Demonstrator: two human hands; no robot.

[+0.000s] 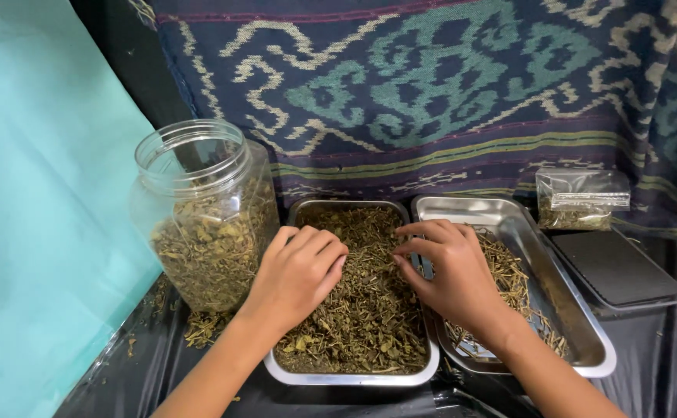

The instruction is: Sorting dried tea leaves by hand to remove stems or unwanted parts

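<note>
Both hands are resting on dried herbs (365, 317) in a steel tray (351, 377): left hand (298, 272) loosely curled, right hand (447, 267) pinching bits with its fingers (408, 249).

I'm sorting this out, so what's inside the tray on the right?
The right tray holds a thin scatter of dry stems, with bare metal showing. The right hand and wrist cover part of it, so that patch is hidden.
</note>
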